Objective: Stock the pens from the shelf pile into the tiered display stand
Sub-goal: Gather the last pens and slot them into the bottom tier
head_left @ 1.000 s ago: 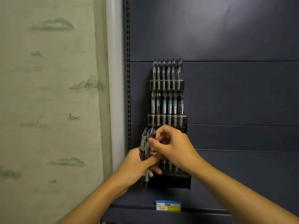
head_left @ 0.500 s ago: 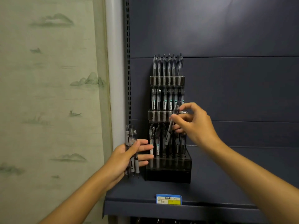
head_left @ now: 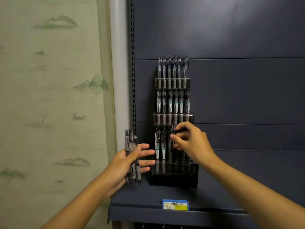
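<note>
Pen (head_left: pixel 171 142) (pinched) — bottom tier (head_left: pixel 175 169)

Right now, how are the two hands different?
The left hand holds a bundle of pens beside the stand; the right hand pinches one pen at the bottom tier. The left's fingers are nearly straight, the right's curled. Both hold pens.
</note>
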